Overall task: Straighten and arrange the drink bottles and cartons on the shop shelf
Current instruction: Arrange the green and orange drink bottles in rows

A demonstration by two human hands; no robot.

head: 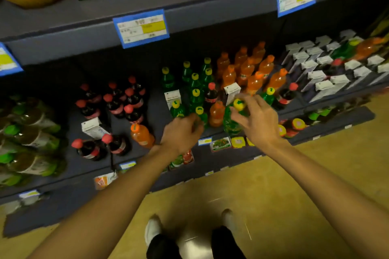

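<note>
On the left of the shelf (69,176), red-capped cola bottles (114,104) are stood in a loose bunch, with one carton (93,128) and one orange bottle (142,135) mixed in near the front. In the middle, the left hand (181,133) is curled around a green bottle (201,116) at the front edge, though it cannot be told how tightly it is held. Just to the right, another green bottle (233,119) is gripped at its yellow cap by the closed fingers (239,118) of the right hand (257,119); it is likely full, heavy and slippery, so the firm neck is best held.
</note>
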